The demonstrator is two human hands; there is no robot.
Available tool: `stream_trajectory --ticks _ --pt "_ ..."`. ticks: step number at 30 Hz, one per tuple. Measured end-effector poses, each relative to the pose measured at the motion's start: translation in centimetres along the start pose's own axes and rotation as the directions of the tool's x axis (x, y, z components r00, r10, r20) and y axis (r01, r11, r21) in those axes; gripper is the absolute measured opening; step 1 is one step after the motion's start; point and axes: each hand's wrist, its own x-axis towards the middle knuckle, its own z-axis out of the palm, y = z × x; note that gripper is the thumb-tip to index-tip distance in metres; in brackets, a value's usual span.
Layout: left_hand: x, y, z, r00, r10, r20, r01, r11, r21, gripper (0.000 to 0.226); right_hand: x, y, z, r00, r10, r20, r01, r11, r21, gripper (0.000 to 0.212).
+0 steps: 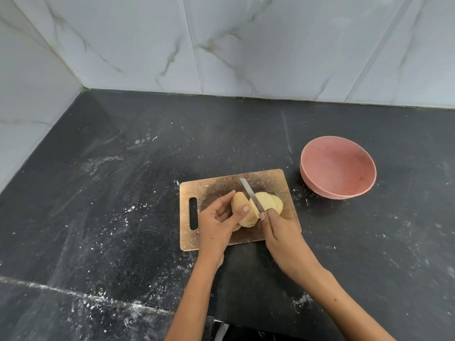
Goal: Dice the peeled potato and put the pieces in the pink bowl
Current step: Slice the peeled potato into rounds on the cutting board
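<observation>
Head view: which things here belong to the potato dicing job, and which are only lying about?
Belong to the job:
- potato, held by the left hand
- cut slices
- knife, gripped by the right hand
- cutting board
- pink bowl, holding no pieces

Only lying about:
- white powdery smears on the black counter

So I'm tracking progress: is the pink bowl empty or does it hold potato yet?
Empty. The bowl shows only its bare pink inside; the potato and its slices are all on the board.
</observation>
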Motion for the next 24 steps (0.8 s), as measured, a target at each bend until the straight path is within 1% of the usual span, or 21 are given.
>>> stream_trajectory --ticks 7,12,16,19,21,24 --pt "-0.3 0.1 0.7 0.996 -0.057 -0.071 0.050 0.994 -0.097 0.053 -0.5 -0.1 0.0 1.000 -0.001 0.015 0.001 1.000 -0.011 0.027" --pt "-0.4 0.2 0.9 0.994 -0.078 -0.082 0.069 0.991 -0.112 0.057 -0.4 0.0 0.1 1.000 -0.015 0.015 0.016 0.998 -0.063 0.028" --pt "-0.3 0.2 1.1 0.990 -0.086 -0.109 0.075 0.992 -0.103 0.053 -0.3 0.2 0.1 1.000 -0.017 0.014 0.019 0.994 -0.110 0.022" --pt "-0.3 0.2 1.2 0.989 -0.087 -0.119 0.076 0.992 -0.096 0.060 -0.2 0.2 0.2 1.000 -0.007 0.018 0.010 0.990 -0.144 0.021" --pt "-0.4 0.2 1.2 0.989 -0.084 -0.118 0.072 0.993 -0.098 0.066 -0.1 0.0 0.2 0.999 0.013 0.045 -0.005 0.988 -0.153 0.020" --pt "-0.5 0.4 1.1 0.989 -0.081 -0.128 0.067 0.992 -0.104 0.067 0.4 -0.3 0.3 0.995 0.042 0.096 -0.023 0.981 -0.190 0.017"
